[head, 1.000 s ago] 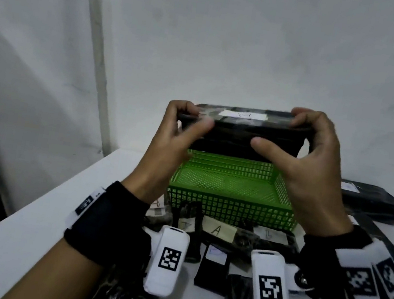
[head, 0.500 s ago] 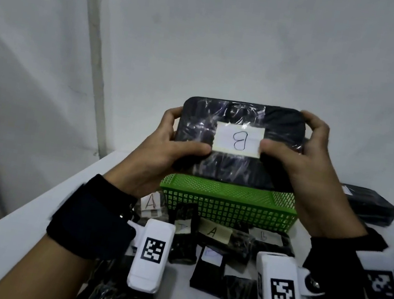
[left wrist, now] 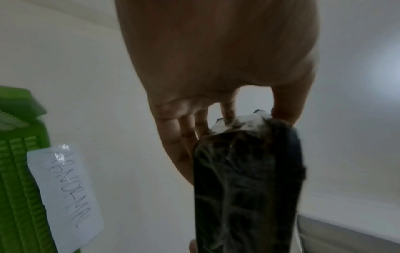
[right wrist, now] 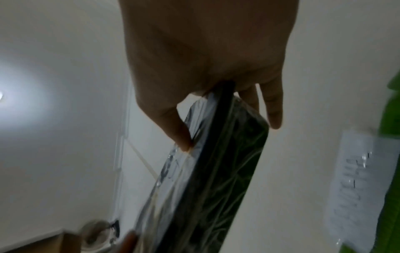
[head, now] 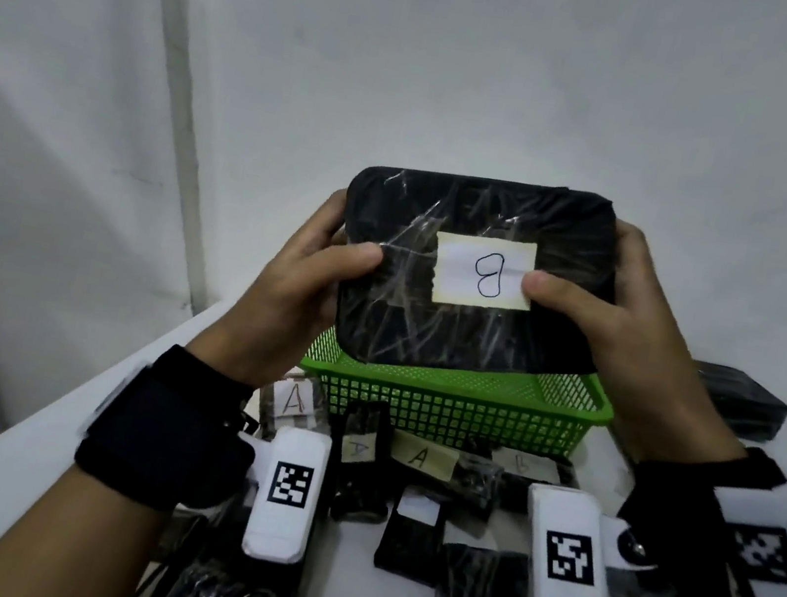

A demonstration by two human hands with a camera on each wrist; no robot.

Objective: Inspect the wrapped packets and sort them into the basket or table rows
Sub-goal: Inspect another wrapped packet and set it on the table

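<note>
Our left hand (head: 301,277) grips the left end of the wrapped packet (head: 472,280), raised above the green basket (head: 456,408) at the table's far edge. Our right hand (head: 601,322) clamps the right end. It looks stiff and slippery in film, so we judge the ends the safest hold.

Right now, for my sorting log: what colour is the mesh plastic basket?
Green mesh plastic basket; clearest in the head view.

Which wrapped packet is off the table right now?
The large black packet labelled B, gripped by the left hand and right hand above the green basket; the others lie flat.
</note>
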